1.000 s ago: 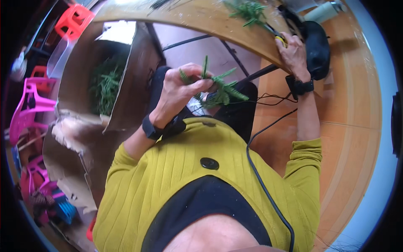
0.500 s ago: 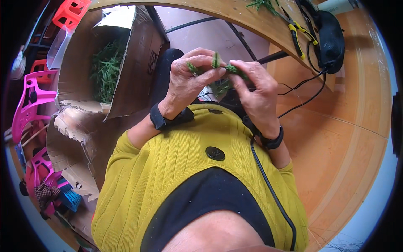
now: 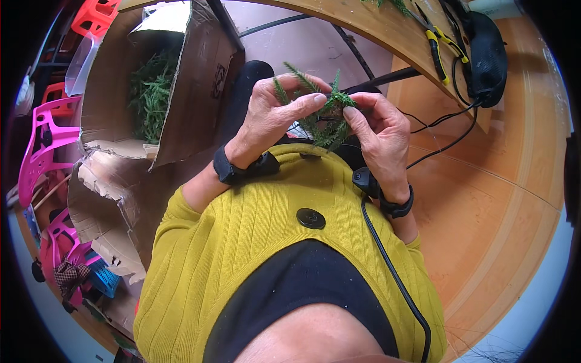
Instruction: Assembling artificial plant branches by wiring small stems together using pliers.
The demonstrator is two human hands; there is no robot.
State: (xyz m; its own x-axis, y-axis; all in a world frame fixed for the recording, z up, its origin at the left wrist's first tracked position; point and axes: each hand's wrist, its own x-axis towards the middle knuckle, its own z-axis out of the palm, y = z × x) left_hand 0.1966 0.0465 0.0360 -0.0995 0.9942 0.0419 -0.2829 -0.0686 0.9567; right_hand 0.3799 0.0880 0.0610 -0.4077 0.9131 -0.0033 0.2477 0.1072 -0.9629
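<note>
Between my two hands, above my lap, is a small ring-like piece of green artificial pine sprigs (image 3: 330,130). My left hand (image 3: 285,109) grips its left side, thumb laid over the top and sprigs poking out past the fingers. At its right side my right hand (image 3: 382,130) pinches the greenery between thumb and index finger. The stems inside the ring are too dark to make out. Each wrist wears a black strap.
At left, an open cardboard box (image 3: 209,91) holds many green sprigs (image 3: 154,97). Yellow-and-black pliers (image 3: 437,51) lie on the wooden table (image 3: 339,13) ahead, beside a black pouch (image 3: 487,57) with cables. Pink plastic stools (image 3: 45,142) stand far left.
The green piece has turned and now shows more of its ring shape and sprigs. My right hand has shifted slightly right and down, and the hands are a little farther apart.
</note>
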